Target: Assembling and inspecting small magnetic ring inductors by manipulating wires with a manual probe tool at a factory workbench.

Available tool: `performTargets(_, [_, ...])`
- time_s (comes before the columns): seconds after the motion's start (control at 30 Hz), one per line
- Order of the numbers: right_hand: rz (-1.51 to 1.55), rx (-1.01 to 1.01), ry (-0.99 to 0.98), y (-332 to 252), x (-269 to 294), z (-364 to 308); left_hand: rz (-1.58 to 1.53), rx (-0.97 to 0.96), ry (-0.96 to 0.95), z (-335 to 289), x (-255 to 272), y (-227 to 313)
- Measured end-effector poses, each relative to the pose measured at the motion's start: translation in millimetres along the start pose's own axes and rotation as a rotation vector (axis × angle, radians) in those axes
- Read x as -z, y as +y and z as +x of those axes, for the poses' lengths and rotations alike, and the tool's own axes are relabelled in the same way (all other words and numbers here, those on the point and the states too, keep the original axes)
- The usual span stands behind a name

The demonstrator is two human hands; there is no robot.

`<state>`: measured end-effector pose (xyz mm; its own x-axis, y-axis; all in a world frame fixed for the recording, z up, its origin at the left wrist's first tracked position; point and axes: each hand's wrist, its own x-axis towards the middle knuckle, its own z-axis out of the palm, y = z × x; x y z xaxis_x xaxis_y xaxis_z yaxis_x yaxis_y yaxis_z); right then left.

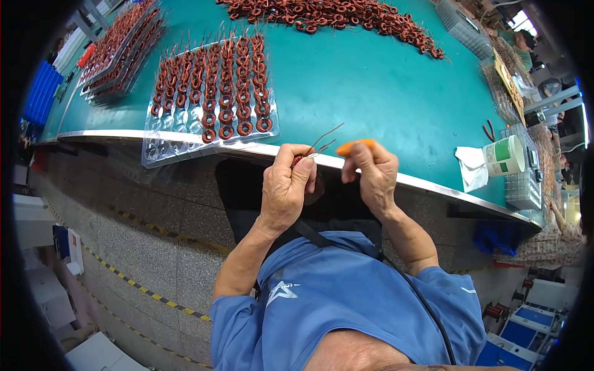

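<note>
Pinched between the thumb and fingers of the person's left hand point(284, 182) is a toroidal coil point(297, 161) wound in reddish copper wire, held up just in front of the near edge of the bench. Its wire leads point(326, 134) stick up and out to the right, the longest rising at a slant over the green bench top point(365, 74). From where I stand, the grip covers most of the ring.

Just beside it, the right hand point(376, 173) has its thumb and fingers closed around an orange tool point(354, 146); I can't tell what kind of tool it is, with so much of it tucked in the grasp.

To the left of the hands, a clear plastic tray point(274, 128) carries rows of similar coils, and its near left corner juts past the white bench edge point(427, 185). Further left sits a stack of loaded trays point(117, 59), and at the far side of the bench lies a long heap of coils point(334, 13).

Over on the right, a green-and-white cup point(504, 156) lies tipped beside a crumpled white cloth point(472, 168), near some clear plastic boxes point(523, 188).
</note>
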<state>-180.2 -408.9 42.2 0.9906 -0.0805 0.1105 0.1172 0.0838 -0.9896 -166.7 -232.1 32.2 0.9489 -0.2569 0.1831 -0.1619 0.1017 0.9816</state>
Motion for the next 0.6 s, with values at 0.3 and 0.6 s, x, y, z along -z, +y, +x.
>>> performTargets(0.3, [0.122,-0.164,-0.134,1,1,12,0.378,-0.129,-0.215,10,4,7])
performTargets(0.6, [0.326,-0.407,-0.333,-4,15,18,0.317,0.001,-0.459,19,23,31])
